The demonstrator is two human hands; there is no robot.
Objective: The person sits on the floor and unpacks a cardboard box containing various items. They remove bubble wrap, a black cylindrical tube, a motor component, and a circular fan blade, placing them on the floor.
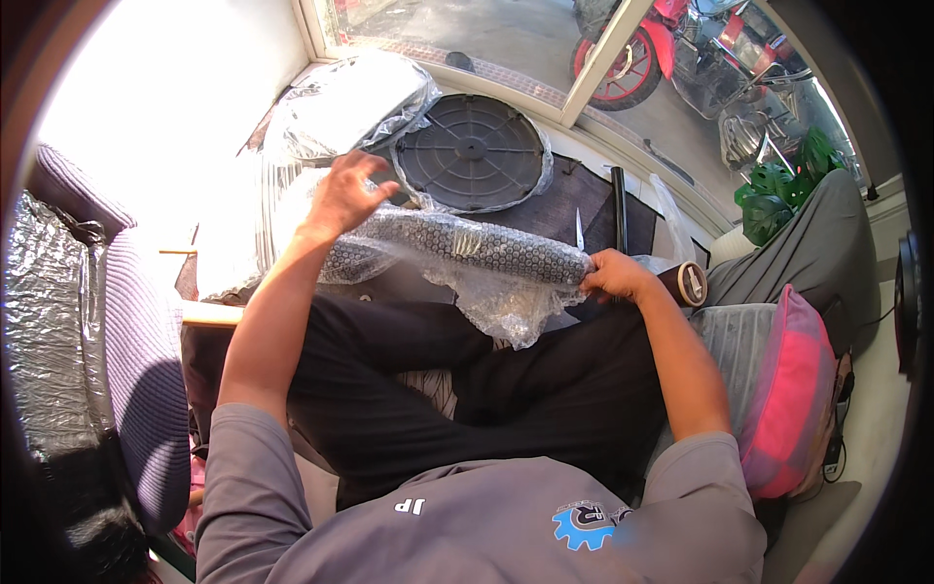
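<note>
Patterned roll, a long dark tube with a pale dotted print, lies crosswise above the person's lap, half sheathed in clear bubble wrap that hangs loose below its middle. The right hand is clenched around the roll's right end, fingers curled over the top. The left hand sits at the opposite end, fingers spread and lifted, the palm over the wrapped part of the roll; whether it presses on the wrap or only hovers above it cannot be told.

Room around the hands is tight. Just beyond the left hand lies a round dark grille disc in clear film, and farther to that hand's left a second, plastic-bagged round piece overlaps the disc's edge. Both rest on a dark low surface, whose far edge meets the window frame. Beyond the right hand a thin black rod lies on this surface, and a roll of brown tape sits just beside the right hand's knuckles. Outside the right hand a grey trouser leg of another person closes that side, with a pink cushion below it. Outside the left forearm a striped grey armrest, partly covered in plastic, hems the other side. Below the roll, towards the body, the person's black-trousered legs fill the space; the freest room lies directly above the roll.
</note>
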